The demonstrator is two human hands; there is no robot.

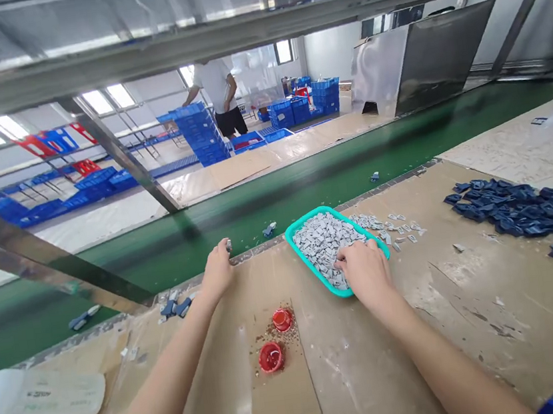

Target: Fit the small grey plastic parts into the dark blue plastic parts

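Note:
My right hand (366, 265) reaches into a turquoise tray (308, 260) heaped with small grey plastic pieces (323, 235). Its thumb and fingers are pinched together on one of these pieces at the heap's near side. At the edge of the green conveyor belt (300, 197), my left hand (217, 268) is closed, with a small grey part (229, 244) showing at its fingertips. The rest of that part is hidden. Between my forearms, two red cups (271, 357) sit on a cardboard strip (285, 404) sprinkled with brown grains.
Loose grey pieces (400, 229) lie right of the tray, and a pile of dark blue parts (519, 211) farther right. Blue-and-grey assemblies (270, 229) rest on the belt. A metal post (123, 155) slants at left. Behind the belt, a person (217, 93) stands by stacked blue crates (199, 132).

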